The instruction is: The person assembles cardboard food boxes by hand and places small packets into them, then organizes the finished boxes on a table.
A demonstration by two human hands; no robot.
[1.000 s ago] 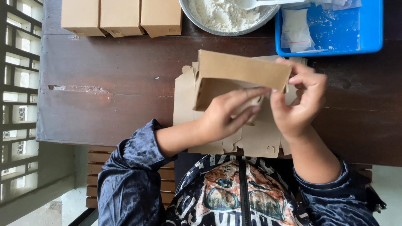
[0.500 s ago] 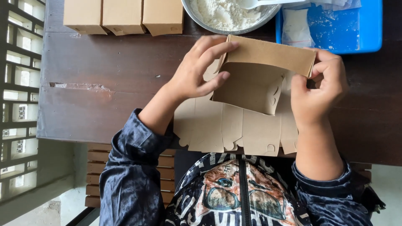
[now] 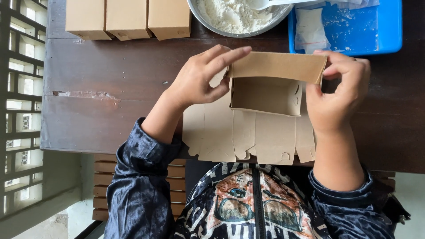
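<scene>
A half-formed brown cardboard box [image 3: 268, 90] is held just above the dark wooden tabletop [image 3: 110, 88], over a stack of flat unfolded box blanks [image 3: 248, 135] lying near the person's body. The left hand [image 3: 199, 82] is pressed against the box's left end, its fingers [image 3: 232, 55] stretched along the top flap rather than closed around anything; the right hand [image 3: 338, 95] has the right end wall pinched between thumb and fingers. The box's long axis runs left to right across the view, and its open mouth is turned towards the camera, with the raised flap on the far side. As a judgement, the light grip at the left end could let that side spring open, since the creased card is likely to want to flatten; too hard a pinch on the right could crumple the thin wall or tear a locking tab. A metal bowl of white flour [image 3: 237, 15] and a blue tray [image 3: 354, 31] stand just beyond, so a slipped box could be knocked into the powder. Three finished boxes [image 3: 128, 17] are lined up at the far left.
</scene>
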